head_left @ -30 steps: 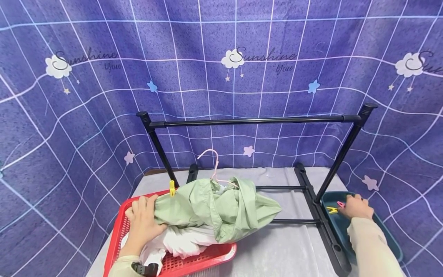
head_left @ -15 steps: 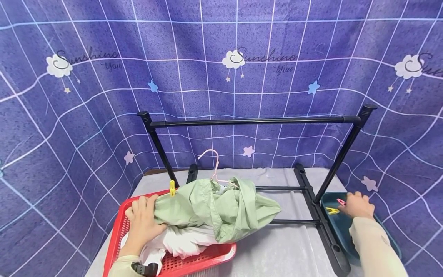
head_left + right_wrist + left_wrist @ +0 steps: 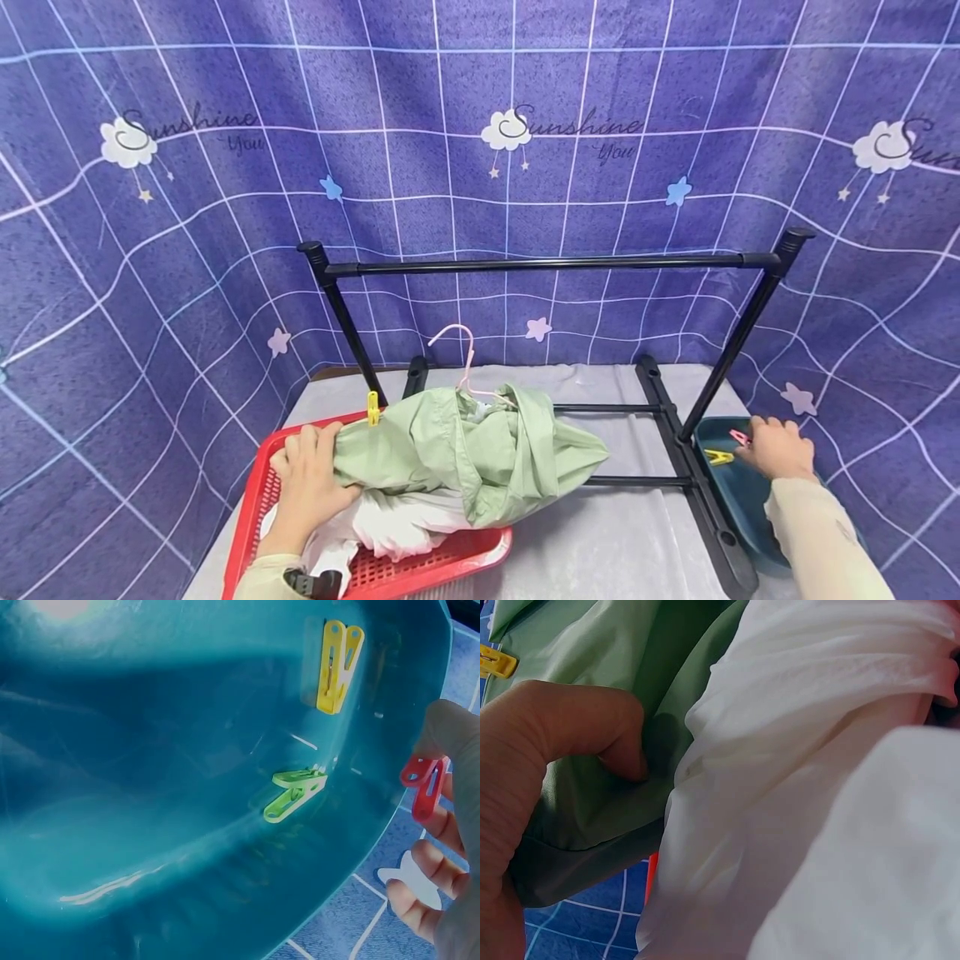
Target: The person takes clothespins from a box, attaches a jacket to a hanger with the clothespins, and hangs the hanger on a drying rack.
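Pinching pink plastic clothespin (image 3: pixel 429 793) with right hand (image 3: pixel 780 450) near teal plastic basin's (image 3: pixel 741 500) far edge; gripping green cloth garment (image 3: pixel 472 450), draped past red plastic basket's (image 3: pixel 450 569) right edge, with left hand (image 3: pixel 309 475); could slide if tugged.

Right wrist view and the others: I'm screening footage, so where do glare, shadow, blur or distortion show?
Right wrist: glare streaks on the teal basin; left wrist: dark shadow on the green garment, white cloth soft at lower right, perhaps too close; head: the black rack splays toward its top, likely wide-angle distortion.
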Tool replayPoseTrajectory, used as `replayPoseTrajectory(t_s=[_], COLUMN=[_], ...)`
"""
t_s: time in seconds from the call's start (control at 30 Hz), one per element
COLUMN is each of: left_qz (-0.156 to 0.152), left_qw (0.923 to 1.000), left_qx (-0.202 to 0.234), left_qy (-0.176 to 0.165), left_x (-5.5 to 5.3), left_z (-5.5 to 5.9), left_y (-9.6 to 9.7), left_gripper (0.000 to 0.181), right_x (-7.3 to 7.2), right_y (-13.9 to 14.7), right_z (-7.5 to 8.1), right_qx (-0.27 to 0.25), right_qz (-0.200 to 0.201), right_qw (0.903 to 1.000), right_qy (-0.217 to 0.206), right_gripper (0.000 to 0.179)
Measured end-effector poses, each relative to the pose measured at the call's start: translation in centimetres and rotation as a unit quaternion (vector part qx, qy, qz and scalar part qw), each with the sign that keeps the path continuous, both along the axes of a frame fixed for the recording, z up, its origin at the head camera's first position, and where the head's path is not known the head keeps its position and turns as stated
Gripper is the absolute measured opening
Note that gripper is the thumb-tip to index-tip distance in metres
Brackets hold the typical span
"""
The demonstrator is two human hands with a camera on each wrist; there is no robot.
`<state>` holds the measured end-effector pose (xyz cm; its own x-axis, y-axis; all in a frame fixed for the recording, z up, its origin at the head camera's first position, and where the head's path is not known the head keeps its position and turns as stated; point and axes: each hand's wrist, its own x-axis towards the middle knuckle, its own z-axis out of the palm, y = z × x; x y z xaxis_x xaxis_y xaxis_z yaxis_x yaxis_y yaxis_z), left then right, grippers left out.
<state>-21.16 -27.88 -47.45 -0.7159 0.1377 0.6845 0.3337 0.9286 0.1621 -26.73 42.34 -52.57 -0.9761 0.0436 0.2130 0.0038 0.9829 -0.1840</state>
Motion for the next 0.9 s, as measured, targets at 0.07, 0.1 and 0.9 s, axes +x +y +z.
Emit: replayPoseTrajectory(t_s=[0.07,0.1,0.9], left_qz=[0.0,0.001,-0.008], left_qw=[1.0,1.0,1.0], left_qx=[-0.001,-0.001,0.002], left_qy=[0.001,0.001,0.004], left_x=[0.0,-0.1,-0.1], left_z=[-0.1,-0.1,-0.2], left_y=[-0.1,-0.1,-0.1], left_gripper=[0.096,0.096,0.096], right_x=[0.1,0.1,1.9], right_y=[0.0,0.0,-0.2], right_z=[0.0,0.0,0.1], right_qx=[0.005,0.008,0.038], right_qz=[0.004,0.006,0.069], right_qw=[0.9999,0.9999,0.9925], right_qy=[0.008,0.009,0.094], right_gripper=[0.047,0.046,0.034])
